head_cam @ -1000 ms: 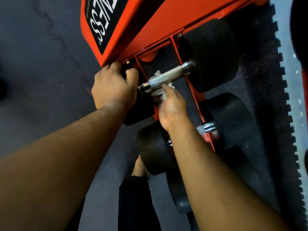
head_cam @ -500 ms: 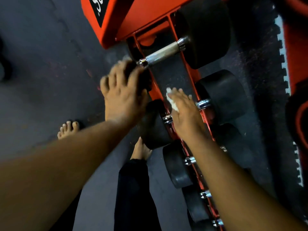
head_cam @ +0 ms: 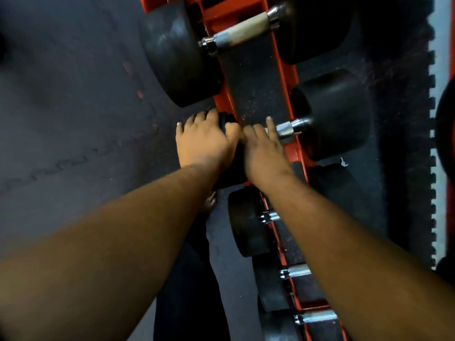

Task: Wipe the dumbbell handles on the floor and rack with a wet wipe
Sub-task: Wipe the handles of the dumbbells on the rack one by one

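Second handle [head_cam: 286, 129] on rack [head_cam: 293, 153], mostly under my right hand [head_cam: 263, 153]; right grip curled over it, wipe hidden, so can't confirm what it clamps. Left hand [head_cam: 204, 143] grips near weight [head_cam: 226, 124], fingers curled over it. Top handle [head_cam: 242, 29] uncovered. Lower handles [head_cam: 299, 270] unwiped, I judge. Early stage, floor dumbbells not visible.

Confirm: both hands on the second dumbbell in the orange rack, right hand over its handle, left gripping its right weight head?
Not quite. The head view shows the left hand on the dumbbell's left weight head, not the right one. The right hand does cover its handle.
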### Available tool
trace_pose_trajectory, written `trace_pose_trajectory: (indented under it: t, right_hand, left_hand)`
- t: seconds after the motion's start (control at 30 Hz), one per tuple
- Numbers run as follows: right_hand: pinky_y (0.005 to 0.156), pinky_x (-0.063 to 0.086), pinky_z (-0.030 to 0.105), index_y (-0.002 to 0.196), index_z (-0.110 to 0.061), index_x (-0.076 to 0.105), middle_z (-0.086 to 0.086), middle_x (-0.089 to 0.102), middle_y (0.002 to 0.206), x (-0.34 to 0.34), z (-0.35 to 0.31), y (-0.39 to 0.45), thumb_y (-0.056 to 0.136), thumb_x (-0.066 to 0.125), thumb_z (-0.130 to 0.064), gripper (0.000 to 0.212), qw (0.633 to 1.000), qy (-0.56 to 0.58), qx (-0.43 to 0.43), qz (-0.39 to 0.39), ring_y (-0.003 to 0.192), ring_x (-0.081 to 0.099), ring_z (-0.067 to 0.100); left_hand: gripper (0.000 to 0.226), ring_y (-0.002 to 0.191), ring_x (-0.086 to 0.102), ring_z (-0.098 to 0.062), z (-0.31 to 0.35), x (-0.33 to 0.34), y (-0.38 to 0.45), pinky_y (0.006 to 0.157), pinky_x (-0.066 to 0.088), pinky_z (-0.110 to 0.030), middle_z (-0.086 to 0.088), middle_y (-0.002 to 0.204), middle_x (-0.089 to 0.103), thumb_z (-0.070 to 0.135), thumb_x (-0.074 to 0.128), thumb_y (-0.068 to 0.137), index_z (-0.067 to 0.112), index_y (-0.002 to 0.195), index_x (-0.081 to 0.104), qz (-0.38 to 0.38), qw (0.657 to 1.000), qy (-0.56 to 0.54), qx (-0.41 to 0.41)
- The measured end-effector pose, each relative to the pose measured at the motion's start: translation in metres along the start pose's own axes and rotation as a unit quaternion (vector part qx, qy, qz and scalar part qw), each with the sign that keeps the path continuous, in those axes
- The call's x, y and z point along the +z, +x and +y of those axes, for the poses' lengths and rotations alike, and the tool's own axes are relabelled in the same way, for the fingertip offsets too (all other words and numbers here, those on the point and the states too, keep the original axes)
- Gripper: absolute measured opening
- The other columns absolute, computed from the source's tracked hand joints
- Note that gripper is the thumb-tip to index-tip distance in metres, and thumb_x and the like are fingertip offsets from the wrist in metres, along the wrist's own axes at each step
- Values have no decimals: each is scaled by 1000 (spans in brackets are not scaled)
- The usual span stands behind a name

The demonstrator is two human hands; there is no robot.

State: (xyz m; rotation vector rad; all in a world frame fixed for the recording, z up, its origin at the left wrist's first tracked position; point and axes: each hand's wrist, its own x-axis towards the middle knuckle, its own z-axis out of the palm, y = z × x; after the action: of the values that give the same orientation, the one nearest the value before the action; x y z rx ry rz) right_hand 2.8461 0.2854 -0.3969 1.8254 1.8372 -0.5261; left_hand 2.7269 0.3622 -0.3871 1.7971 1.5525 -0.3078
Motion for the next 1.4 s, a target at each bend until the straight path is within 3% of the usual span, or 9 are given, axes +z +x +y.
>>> trace_pose_trajectory:
  t: [0.17,0.27,0.4,0.6,0.87,1.03,1.17,1.3,1.4]
  right_hand:
    - [118,-3,69,159,-4,1,20,-3,167,14,-1,-45,99,27,-19,67,997,-76,4,14,154,-5,38]
    - [121,2,64,159,-5,13,24,10,165,8,-4,-17,98,24,-20,63,992,-122,7,21,154,2,40]
    - [124,16,50,146,-18,42,7,57,128,7,-1,15,95,41,-18,51,1000,-5,5,12,124,50,29]
    - [123,11,60,153,-6,23,16,35,156,23,-2,-30,93,34,-12,62,998,-18,5,57,148,27,36]
    - [108,35,42,116,-18,61,7,65,108,-4,1,21,97,47,-16,24,999,41,14,30,105,58,29]
    - [123,11,59,147,-10,34,13,46,144,27,8,-24,92,49,-14,57,996,2,10,86,142,37,34]
    - [123,13,57,125,-18,54,7,57,114,5,0,1,94,41,-18,33,998,8,49,35,120,51,29]
    - [123,14,54,112,-26,63,3,64,114,-21,2,35,99,48,-27,20,991,70,37,-106,120,53,27]
    - [120,7,65,121,-25,58,3,58,116,-1,0,7,93,57,-25,28,997,43,61,5,126,48,27]
  left_hand:
    - [54,128,54,-29,0,1,-2,112,40,-49,-6,133,64,51,38,93,24,134,61,31,999,-30,15]
    - [51,127,53,-29,-1,1,-4,109,41,-46,-6,133,64,51,39,95,25,134,60,33,998,-40,27]
    - [53,126,54,-30,-3,1,-3,107,42,-47,-7,132,64,52,38,95,24,134,61,44,998,-41,33]
    - [52,119,56,-29,-3,4,-3,100,44,-45,-6,123,67,51,37,91,23,126,65,65,997,-44,25]
    - [50,124,53,-28,-2,3,-4,100,41,-42,-5,129,64,51,41,96,24,131,62,58,997,-50,25]
    - [49,121,55,-27,-1,5,-5,98,42,-42,-4,125,66,51,40,93,26,127,64,70,996,-52,14]
    - [51,124,54,-27,-1,6,-4,100,42,-43,-4,130,65,51,40,93,26,131,63,67,997,-48,15]
    - [55,126,54,-27,-2,7,-3,100,42,-42,-3,133,65,52,39,91,29,136,61,72,996,-47,14]
    - [58,127,54,-27,-2,7,-3,101,42,-43,-3,134,64,54,37,91,29,139,59,70,996,-44,13]
